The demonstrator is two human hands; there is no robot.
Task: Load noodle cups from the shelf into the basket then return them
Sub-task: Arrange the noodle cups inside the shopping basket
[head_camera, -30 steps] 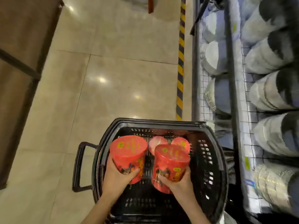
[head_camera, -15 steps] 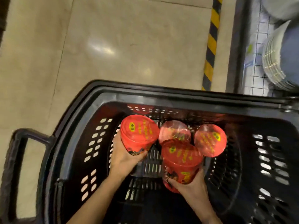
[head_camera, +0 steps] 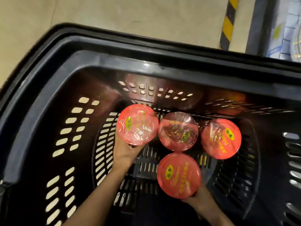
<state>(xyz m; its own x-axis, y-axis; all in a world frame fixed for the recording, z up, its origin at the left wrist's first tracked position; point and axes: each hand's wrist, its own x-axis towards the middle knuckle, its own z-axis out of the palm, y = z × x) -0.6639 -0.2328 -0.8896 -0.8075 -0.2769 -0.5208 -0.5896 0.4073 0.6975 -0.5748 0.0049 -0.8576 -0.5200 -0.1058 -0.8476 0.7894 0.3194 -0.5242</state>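
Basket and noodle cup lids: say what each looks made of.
The basket looks like moulded black plastic, semi-glossy: a smooth rounded rim with highlights and slotted walls. The noodle cup lids look like printed red paper or foil under clear shrink film, going by the wrinkled, shiny glare; the layer beneath is uncertain.

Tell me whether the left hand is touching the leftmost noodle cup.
Touching. The head view shows the left hand directly under the leftmost noodle cup, fingers wrapped against its side with no gap.

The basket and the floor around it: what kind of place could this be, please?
Probably a shop or supermarket aisle: a black plastic shopping basket holds four sealed red noodle cups, and a wire shelf stands beside yellow-black floor tape.
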